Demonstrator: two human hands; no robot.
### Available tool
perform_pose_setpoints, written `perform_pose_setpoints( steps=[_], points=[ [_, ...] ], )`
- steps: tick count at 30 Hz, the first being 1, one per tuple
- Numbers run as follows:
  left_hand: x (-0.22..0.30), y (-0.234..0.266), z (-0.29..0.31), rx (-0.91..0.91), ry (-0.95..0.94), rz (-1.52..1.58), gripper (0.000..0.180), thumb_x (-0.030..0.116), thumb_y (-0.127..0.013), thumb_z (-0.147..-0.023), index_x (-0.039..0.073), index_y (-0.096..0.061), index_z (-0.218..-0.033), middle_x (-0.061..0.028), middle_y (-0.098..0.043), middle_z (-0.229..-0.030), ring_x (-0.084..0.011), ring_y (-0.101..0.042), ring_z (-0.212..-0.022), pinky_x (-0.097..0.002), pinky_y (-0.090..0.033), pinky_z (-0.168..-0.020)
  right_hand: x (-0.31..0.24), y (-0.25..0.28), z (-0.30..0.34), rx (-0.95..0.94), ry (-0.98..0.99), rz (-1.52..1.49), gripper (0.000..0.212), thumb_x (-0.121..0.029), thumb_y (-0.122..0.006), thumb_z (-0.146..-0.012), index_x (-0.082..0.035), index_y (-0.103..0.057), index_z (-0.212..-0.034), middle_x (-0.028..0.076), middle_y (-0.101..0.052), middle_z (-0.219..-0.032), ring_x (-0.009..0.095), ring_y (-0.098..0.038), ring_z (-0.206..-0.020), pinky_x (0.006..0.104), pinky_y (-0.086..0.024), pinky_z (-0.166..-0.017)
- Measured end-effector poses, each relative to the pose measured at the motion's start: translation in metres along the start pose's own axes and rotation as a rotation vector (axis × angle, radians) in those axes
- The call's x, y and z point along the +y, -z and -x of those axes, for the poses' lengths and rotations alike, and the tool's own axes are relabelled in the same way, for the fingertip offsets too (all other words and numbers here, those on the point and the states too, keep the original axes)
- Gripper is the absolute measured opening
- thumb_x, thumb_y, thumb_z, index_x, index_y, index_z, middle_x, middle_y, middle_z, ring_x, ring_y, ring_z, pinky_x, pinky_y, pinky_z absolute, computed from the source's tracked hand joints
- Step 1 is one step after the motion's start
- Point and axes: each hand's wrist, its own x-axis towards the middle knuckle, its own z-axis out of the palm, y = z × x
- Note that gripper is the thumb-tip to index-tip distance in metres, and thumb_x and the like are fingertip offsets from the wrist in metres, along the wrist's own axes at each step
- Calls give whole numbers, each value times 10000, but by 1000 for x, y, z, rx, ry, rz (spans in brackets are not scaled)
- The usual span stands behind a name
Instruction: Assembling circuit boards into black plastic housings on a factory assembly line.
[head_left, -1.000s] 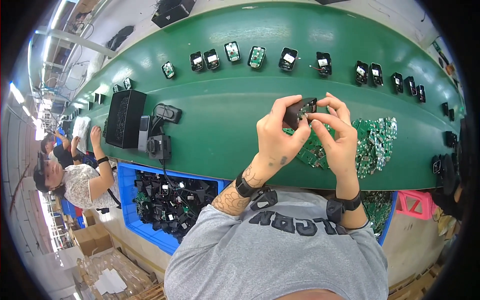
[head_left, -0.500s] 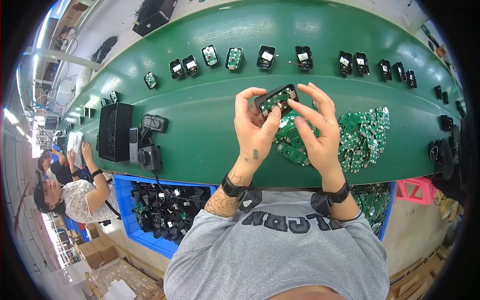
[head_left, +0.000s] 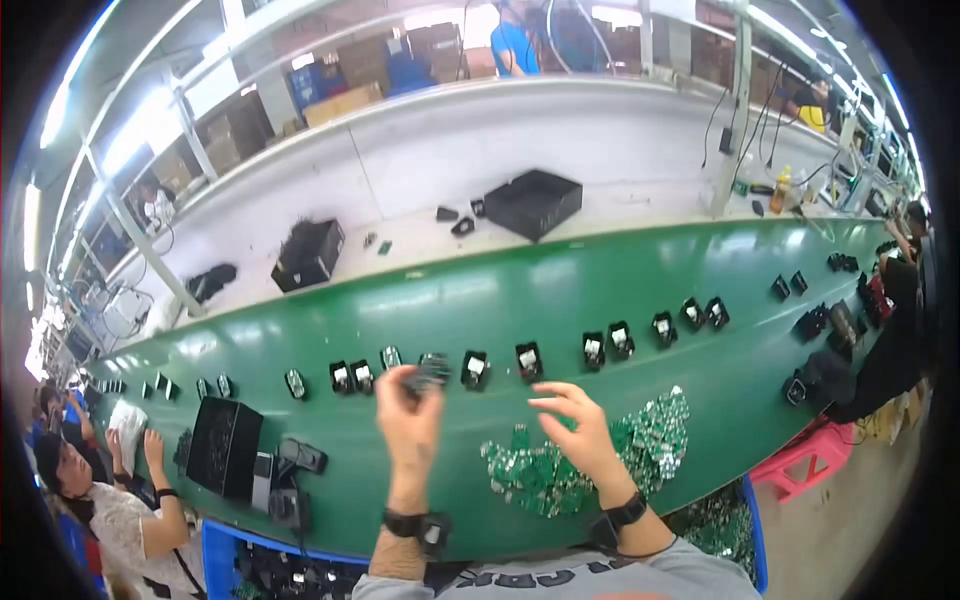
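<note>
My left hand (head_left: 408, 430) is closed on a small black plastic casing (head_left: 424, 380), held over the green bench beside the row of casings. Motion blurs it, and its contents are hard to make out. My right hand (head_left: 578, 432) is held apart above the bench, empty, with its fingers spread. Below and beside it lies a loose heap of green circuit boards (head_left: 650, 440). Beyond my hands, open black casings stand in a line, among them one with a white part inside (head_left: 475, 370) and another with a white part (head_left: 528, 362).
To the left stand a black box (head_left: 222, 448) and black devices with cables (head_left: 290, 500). Blue bins (head_left: 215, 560) sit below the bench edge. A pink stool (head_left: 803, 462) is at right. Another person (head_left: 130, 500) works at far left. A black tray (head_left: 535, 203) lies on the back ledge.
My left hand has carried the casing away from me and left, to the row. My right hand has let go of the casing and moved apart. The view has tilted up.
</note>
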Motion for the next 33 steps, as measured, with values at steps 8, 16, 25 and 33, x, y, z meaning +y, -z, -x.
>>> perform_pose_setpoints(
  steps=[8,16,25,33],
  points=[
    [-96,195,-145,11,-2,-955,489,118,-685,-779,-40,-505,-1205,-239,-643,-1008,-442,-599,-972,-453,-489,-839,60,11,36,-103,-64,745,376,-236,-754,-737,-63,-679,-1062,97,-614,-1099,318,-538,-1086,417,-476,-917],
    [-215,276,-196,-310,46,-1286,144,47,-583,-786,-13,-638,-905,-254,-649,-1012,-409,-619,-986,-476,-505,-816,64,17,11,-186,-115,744,242,-156,-739,-674,-52,-677,-884,138,-579,-929,342,-539,-952,430,-471,-850],
    [-196,224,-203,-629,270,-1140,468,13,-648,-763,183,-648,-1199,-141,-665,-1130,-309,-634,-1039,-402,-516,-886,71,31,27,136,-187,333,158,-57,-729,-804,13,-622,-896,33,-611,-773,99,-555,-659,234,-454,-615],
    [-167,188,-177,-504,100,-1149,328,210,-644,-780,69,-681,-1075,-178,-644,-1163,-338,-614,-1052,-395,-493,-908,57,40,33,158,-408,-74,260,-76,-643,-899,-8,-635,-1149,27,-678,-865,60,-585,-692,191,-433,-600]
  ],
)
